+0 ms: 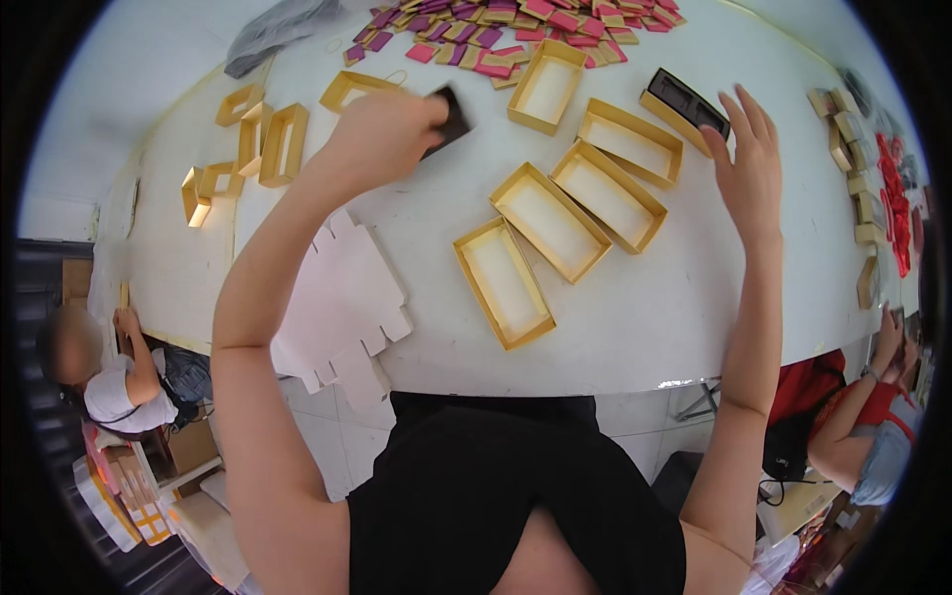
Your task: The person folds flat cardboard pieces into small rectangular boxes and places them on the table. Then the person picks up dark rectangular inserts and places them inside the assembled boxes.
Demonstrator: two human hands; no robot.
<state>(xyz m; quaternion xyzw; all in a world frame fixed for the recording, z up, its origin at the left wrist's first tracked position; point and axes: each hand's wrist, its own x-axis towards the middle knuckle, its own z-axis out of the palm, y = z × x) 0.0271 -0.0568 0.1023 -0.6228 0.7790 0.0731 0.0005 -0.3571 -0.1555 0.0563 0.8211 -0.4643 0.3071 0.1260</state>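
My left hand (381, 141) is closed on a dark rectangular insert (452, 123), raised over the table and slightly blurred. At the far right, my right hand (751, 151) has its fingers apart. Its thumb is at the end of a gold box (673, 123) with a black insert (684, 99) seated inside; whether they touch is hard to tell. Between my arms lie several open gold boxes (530, 336) with pale insides. Another gold box (338, 91) sits just behind my left hand, partly hidden by it.
Pink and purple small boxes (491, 61) are heaped at the table's far side. More gold boxes (285, 149) stand at the left. Flat white card blanks (342, 297) lie beside my left arm. Boxes and red ribbon (892, 198) line the right edge. People work at both sides.
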